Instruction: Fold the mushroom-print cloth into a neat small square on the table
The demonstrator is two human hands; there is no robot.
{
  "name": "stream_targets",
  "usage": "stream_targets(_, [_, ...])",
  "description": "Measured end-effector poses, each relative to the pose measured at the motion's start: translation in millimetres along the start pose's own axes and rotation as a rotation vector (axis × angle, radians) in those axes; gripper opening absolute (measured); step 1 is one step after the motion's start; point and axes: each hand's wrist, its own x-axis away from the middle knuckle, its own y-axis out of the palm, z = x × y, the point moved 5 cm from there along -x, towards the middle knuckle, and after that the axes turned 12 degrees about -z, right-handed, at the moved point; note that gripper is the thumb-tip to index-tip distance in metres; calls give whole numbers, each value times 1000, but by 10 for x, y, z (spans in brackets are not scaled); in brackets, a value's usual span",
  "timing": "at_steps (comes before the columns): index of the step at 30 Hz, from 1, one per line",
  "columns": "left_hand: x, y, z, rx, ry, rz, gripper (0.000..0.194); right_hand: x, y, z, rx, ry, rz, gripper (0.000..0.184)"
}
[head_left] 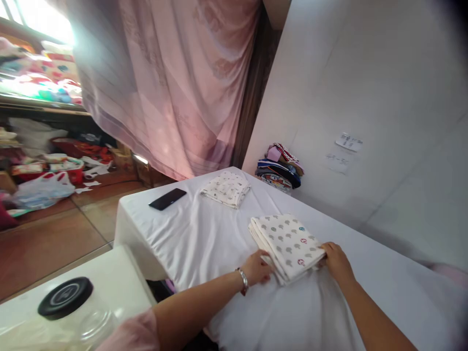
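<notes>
A folded white cloth (pixel 287 243) with grey, teal and pink printed motifs lies in several layers on the white-covered table (pixel 204 239). My right hand (pixel 338 263) pinches its right corner, thumb on top and the other fingers partly hidden beneath. At the near left edge, my left hand (pixel 258 267), with a bracelet (pixel 243 281) on its wrist, has its fingers closed around the layers; some fingertips are hidden. Farther back rests a second folded white cloth (pixel 226 189) with a small print, apart from both hands.
A black phone (pixel 167 199) lies near the table's left end. A clear jar with a black lid (pixel 66 297) stands on a white surface at lower left. Piled folded fabrics (pixel 280 168) sit by the wall (pixel 365 87). A pink curtain (pixel 175 87) hangs behind; bags (pixel 44 190) lie on the floor.
</notes>
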Motion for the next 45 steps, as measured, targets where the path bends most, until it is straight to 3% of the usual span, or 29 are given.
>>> stream_targets(2, [68, 262, 2, -17, 18, -229, 36, 178, -34, 353, 22, 191, -64, 43])
stream_targets(3, [92, 286, 41, -75, 41, -263, 31, 274, -60, 480, 21, 274, -68, 47])
stream_targets(4, [94, 230, 109, -170, 79, -222, 26, 361, -97, 551, 8, 331, -45, 50])
stream_targets(6, [42, -24, 317, -424, 201, -17, 19, 491, -192, 500, -60, 340, 70, 52])
stream_targets(8, [-60, -296, 535, -658, 339, 199, 21, 570, -278, 217, -181, 239, 176, 45])
stream_targets(10, [-199, -445, 679, -835, 479, 282, 26, 627, -323, -213, -335, 94, 168, 35])
stream_targets(14, [-439, -395, 719, -1095, 656, 178, 35, 763, -393, -1032, -443, -107, 56, 30])
stream_targets(17, [-497, -315, 712, -1206, 683, 155, 32, 817, -414, -1300, -326, -152, 42, 24])
stream_targets(26, [-436, -331, 692, -1184, 757, 169, 28, 865, -347, -1303, -202, -139, 119, 27])
stream_targets(34, [-429, -354, 606, -1165, 725, 144, 28, 983, -289, -1460, -197, -162, 75, 19])
stream_targets(45, [-425, -393, 645, -1138, 731, 160, 28, 964, -229, -1568, -137, -124, 172, 20])
